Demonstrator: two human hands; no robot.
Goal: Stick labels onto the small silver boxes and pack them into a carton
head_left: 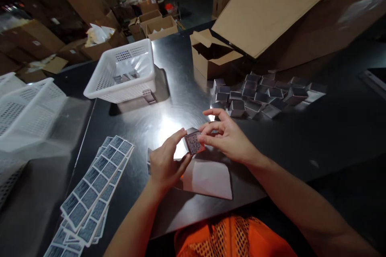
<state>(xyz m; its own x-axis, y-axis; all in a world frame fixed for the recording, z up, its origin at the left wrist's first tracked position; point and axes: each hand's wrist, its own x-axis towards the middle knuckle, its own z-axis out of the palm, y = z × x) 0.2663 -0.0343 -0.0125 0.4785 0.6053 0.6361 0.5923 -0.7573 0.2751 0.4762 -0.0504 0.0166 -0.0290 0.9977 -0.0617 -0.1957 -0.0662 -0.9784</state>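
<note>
Silvery box (192,141) rests between the person's hands over a polished dark metal table (301,140). Behind it lies a large matte cardboard carton (268,18), flaps spread, then a white plastic basket (129,95) with pierced walls. Smaller still are the overlapping printed sheets (99,176), gridded with dark, pale-edged squares, and a smooth pale sheet (208,176) below the hands. The left hand (165,160) clamps the box between thumb and forefinger; the right hand (226,136) brings thumb and fingertips to its far edge, though whether they pinch or merely press cannot be told. Sharp-edged, blocky, metallic-looking boxes (259,94) cluster beyond. The step in hand appears to be fitting or smoothing the box's speckled square face (193,143); the next move calls for a steady left hold and light, even fingertip pressure.
</note>
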